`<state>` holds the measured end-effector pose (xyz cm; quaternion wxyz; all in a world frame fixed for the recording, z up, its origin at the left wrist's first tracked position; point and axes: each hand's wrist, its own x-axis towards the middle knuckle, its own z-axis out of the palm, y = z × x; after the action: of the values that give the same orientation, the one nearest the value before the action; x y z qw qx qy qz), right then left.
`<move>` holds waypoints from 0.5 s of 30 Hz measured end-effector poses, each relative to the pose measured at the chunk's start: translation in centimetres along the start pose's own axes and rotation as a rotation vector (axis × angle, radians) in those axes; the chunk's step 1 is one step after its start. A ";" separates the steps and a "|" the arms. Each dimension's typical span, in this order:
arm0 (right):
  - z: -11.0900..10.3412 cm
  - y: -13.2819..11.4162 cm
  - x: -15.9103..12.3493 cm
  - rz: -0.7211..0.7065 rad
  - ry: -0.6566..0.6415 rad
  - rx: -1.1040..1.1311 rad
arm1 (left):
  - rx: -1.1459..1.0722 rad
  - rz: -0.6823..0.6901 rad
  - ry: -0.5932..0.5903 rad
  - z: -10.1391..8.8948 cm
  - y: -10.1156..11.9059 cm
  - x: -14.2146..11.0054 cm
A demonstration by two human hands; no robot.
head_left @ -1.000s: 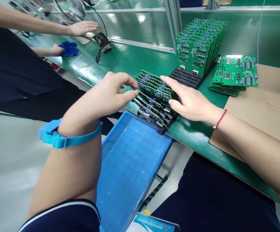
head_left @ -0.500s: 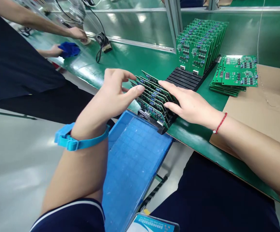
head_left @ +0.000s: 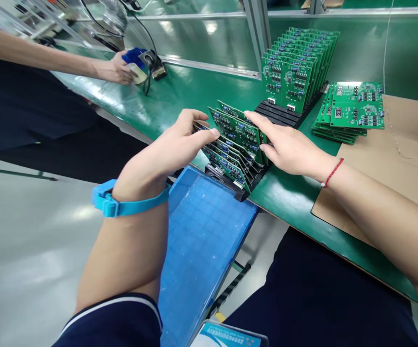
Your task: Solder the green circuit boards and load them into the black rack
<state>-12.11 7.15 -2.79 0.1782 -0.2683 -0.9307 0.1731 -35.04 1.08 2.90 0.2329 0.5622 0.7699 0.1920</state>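
Several green circuit boards (head_left: pixel 223 156) stand on edge and lean in the near end of a black slotted rack (head_left: pixel 243 195). Behind them, two boards (head_left: pixel 236 127) stand more upright, with a gap in front. My left hand (head_left: pixel 183 144) is at their left edges, its thumb and fingers closed around the edge of a board; the exact contact is partly hidden. My right hand (head_left: pixel 290 149) grips the right edges, with the thumb on the nearer board and the forefinger at the top corner of the one behind.
More circuit boards (head_left: pixel 288 79) fill the rack's far end. A flat stack of boards (head_left: pixel 357 106) lies by a cardboard sheet (head_left: pixel 382 193) on the green table (head_left: pixel 288 193). A blue tray (head_left: pixel 202 241) sits below the table edge. At left, a co-worker's hand (head_left: pixel 117 70) holds a pale pad.
Two boards have shifted back and more upright, away from the front ones. Both my hands moved slightly right with them. The co-worker's hand moved along the table towards the black-corded device.
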 end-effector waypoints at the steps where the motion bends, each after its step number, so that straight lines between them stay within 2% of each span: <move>1: 0.0 0.0 0.0 0.006 0.001 0.012 | 0.008 0.000 0.001 0.0 -0.1 0.0; 8: -0.3 -0.5 0.3 -0.005 -0.017 0.025 | -0.108 0.015 -0.034 0.3 -1.0 0.6; 15: -0.5 -1.3 0.7 -0.006 0.009 0.018 | -0.094 0.096 -0.086 -0.2 -2.1 1.1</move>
<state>-13.02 6.68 -1.60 0.1852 -0.2647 -0.9292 0.1796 -37.10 1.48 1.75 0.2823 0.5948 0.7215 0.2145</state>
